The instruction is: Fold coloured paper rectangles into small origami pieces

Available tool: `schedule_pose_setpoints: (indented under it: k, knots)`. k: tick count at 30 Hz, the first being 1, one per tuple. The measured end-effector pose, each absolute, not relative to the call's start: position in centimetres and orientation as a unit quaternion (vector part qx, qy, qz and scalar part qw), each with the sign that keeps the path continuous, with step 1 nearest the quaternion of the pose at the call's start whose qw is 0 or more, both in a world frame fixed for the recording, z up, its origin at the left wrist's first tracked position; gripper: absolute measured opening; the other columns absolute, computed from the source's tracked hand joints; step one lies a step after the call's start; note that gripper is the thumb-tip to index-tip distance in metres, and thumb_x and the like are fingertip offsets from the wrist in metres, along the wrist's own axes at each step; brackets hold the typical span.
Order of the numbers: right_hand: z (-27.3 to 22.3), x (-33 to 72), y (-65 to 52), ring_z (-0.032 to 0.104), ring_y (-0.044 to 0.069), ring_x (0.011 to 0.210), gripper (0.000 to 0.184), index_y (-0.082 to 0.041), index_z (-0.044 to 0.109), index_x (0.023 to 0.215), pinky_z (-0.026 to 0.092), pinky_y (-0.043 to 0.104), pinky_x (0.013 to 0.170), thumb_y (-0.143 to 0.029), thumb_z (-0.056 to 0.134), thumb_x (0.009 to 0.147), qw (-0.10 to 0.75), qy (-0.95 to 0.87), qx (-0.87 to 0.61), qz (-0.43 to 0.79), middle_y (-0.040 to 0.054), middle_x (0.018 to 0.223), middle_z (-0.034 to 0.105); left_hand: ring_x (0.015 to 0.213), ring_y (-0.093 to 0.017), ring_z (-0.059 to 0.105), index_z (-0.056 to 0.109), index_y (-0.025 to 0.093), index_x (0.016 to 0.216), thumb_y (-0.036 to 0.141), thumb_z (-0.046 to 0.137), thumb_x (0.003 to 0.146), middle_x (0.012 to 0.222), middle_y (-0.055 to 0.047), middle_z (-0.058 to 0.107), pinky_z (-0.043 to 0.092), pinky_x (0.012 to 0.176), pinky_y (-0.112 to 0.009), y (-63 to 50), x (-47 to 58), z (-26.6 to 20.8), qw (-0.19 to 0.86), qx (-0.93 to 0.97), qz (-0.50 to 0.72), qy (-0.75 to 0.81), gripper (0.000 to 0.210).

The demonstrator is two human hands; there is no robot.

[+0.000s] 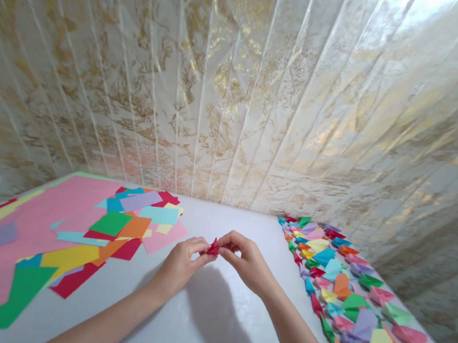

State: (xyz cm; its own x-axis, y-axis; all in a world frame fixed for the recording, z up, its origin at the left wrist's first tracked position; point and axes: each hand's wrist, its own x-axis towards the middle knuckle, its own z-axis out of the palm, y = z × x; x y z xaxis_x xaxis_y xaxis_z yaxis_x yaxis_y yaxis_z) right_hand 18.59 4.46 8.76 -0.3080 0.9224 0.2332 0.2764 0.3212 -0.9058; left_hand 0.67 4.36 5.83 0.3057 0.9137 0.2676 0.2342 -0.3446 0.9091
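A small red folded paper piece point(213, 247) is held above the white table, between both hands. My left hand point(184, 260) pinches its left side between thumb and fingers. From the other side, the thumb and fingertips of my right hand point(246, 257) close on its right edge. Fingers cover part of the paper, so its exact folded shape is hard to make out. Both forearms reach in from the bottom of the view.
Coloured paper sheets point(77, 202) and cut pieces, among them a green square point(110, 223), overlap on the left. Many small folded paper shapes point(341, 286) lie in rows along the right of the white table point(208, 332). A gold-patterned curtain point(232, 82) hangs behind.
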Motion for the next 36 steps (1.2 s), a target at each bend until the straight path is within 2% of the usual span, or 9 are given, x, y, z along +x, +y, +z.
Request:
schedule_pose_setpoints:
  k: [3,8,12,15,19,25,30,36]
  knots:
    - [9.5,18.6,3.4,0.055,0.015,0.072,0.015,-0.020,0.070,0.085,0.043,0.027,0.068,-0.008,0.061,0.083,0.395,-0.735,-0.421,0.354,0.0001,0.079,0.061,0.078,-0.020,0.060,0.072,0.021,0.071,0.040,0.063,0.085,0.075,-0.001,0.063,0.044,0.074,-0.029,3.8,0.7,5.8,0.388,0.708,0.427,0.408,0.025]
    - [10.7,19.0,1.9,0.053,0.020,0.090,0.037,-0.025,0.073,0.095,0.046,0.034,0.081,0.002,0.047,0.090,0.342,-0.839,-0.401,0.134,0.0065,0.103,0.058,0.079,-0.020,0.061,0.073,0.021,0.076,0.040,0.062,0.086,0.077,-0.001,0.065,0.045,0.074,-0.030,3.3,0.7,5.5,0.375,0.711,0.428,0.413,0.024]
    - [10.8,19.2,1.5,0.056,0.020,0.091,0.024,-0.023,0.070,0.097,0.048,0.033,0.082,-0.004,0.056,0.092,0.320,-0.850,-0.404,0.107,0.0063,0.100,0.060,0.080,-0.021,0.061,0.071,0.021,0.073,0.038,0.061,0.086,0.077,-0.002,0.066,0.045,0.075,-0.030,3.0,0.8,5.3,0.369,0.723,0.411,0.415,0.023]
    - [10.2,19.1,1.6,0.057,0.020,0.089,0.016,-0.021,0.069,0.091,0.049,0.031,0.079,-0.006,0.068,0.086,0.295,-0.848,-0.427,0.104,0.0041,0.092,0.063,0.081,-0.021,0.060,0.070,0.021,0.071,0.033,0.060,0.085,0.077,-0.002,0.066,0.045,0.076,-0.031,2.8,0.9,5.2,0.363,0.732,0.399,0.417,0.022]
    - [9.6,18.7,1.6,0.056,0.020,0.084,0.014,-0.021,0.070,0.086,0.047,0.030,0.073,-0.011,0.078,0.080,0.257,-0.851,-0.452,0.069,0.0033,0.089,0.065,0.082,-0.021,0.060,0.067,0.021,0.069,0.028,0.055,0.086,0.078,-0.002,0.066,0.044,0.078,-0.031,2.6,1.2,5.1,0.362,0.738,0.387,0.417,0.022]
    - [10.9,21.5,-0.5,0.054,0.019,0.081,0.009,-0.020,0.069,0.081,0.044,0.030,0.073,-0.015,0.071,0.087,0.206,-0.870,-0.449,0.013,0.0034,0.085,0.067,0.085,-0.020,0.062,0.069,0.022,0.073,0.030,0.056,0.086,0.082,-0.001,0.069,0.045,0.081,-0.030,1.5,1.6,5.0,0.391,0.753,0.343,0.403,0.020]
    - [12.1,29.5,-6.0,0.052,0.020,0.079,0.017,-0.021,0.065,0.082,0.040,0.032,0.071,-0.016,0.056,0.096,0.104,-0.882,-0.459,-0.030,0.0049,0.084,0.064,0.087,-0.021,0.063,0.071,0.023,0.080,0.030,0.056,0.088,0.086,-0.002,0.069,0.044,0.082,-0.031,1.0,0.0,3.9,0.412,0.755,0.311,0.405,0.018]
    - [9.8,38.0,-14.0,0.057,0.022,0.076,0.021,-0.026,0.062,0.079,0.042,0.032,0.070,-0.016,0.051,0.094,0.022,-0.857,-0.505,-0.103,0.0041,0.084,0.067,0.088,-0.020,0.063,0.068,0.024,0.083,0.031,0.052,0.091,0.088,-0.001,0.067,0.045,0.081,-0.031,0.9,-1.4,2.2,0.397,0.774,0.274,0.411,0.019]
